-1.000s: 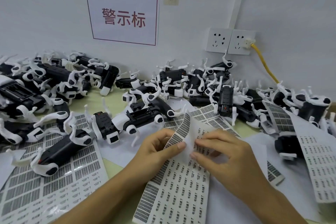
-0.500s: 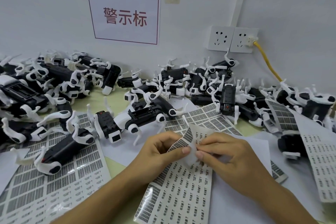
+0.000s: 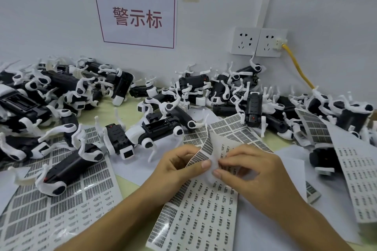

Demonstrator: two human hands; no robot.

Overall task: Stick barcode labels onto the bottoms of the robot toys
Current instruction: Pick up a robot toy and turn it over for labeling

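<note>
Here both hands meet over a label sheet [image 3: 195,210] lying on the table [image 3: 130,181] — the left hand [image 3: 177,166] pinches its curled-up top edge between thumb and forefinger, while the right hand [image 3: 257,171] pinches at the same edge, fingertips nearly touching the left's. Robot toys [image 3: 122,140] lie heaped behind — black and white, many on their backs — just beyond the sheet, some resting on other label sheets [image 3: 61,210].

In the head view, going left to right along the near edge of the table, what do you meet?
Barcode sheet under a toy → left hand → label sheet being peeled → right hand → sheet at the right edge.
</note>
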